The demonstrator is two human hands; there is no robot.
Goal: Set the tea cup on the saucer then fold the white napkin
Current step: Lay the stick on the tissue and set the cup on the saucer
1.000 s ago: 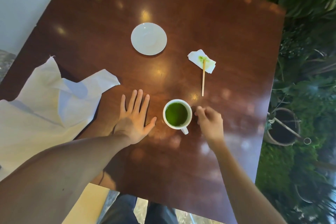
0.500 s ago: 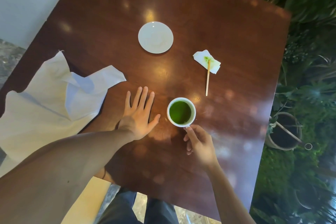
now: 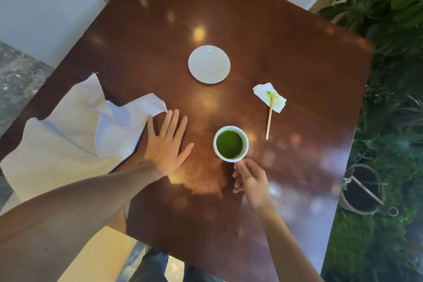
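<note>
A white tea cup (image 3: pixel 230 143) full of green tea stands on the dark wooden table (image 3: pixel 286 52), near its middle. My right hand (image 3: pixel 250 178) pinches the cup's handle on the near side. The empty white saucer (image 3: pixel 209 64) lies farther back, apart from the cup. A large crumpled white napkin (image 3: pixel 68 130) spreads over the table's left side and hangs past its edge. My left hand (image 3: pixel 167 144) lies flat on the table, fingers spread, touching the napkin's right corner and holding nothing.
A small green-stained paper tissue (image 3: pixel 269 96) with a wooden stir stick (image 3: pixel 269 118) lies right of the saucer. Potted plants (image 3: pixel 364 190) crowd the floor past the table's right edge. White chairs stand at the far side.
My right hand went from beside the cup round to its near side and closed on the handle. The left hand stays flat, now against the napkin's corner.
</note>
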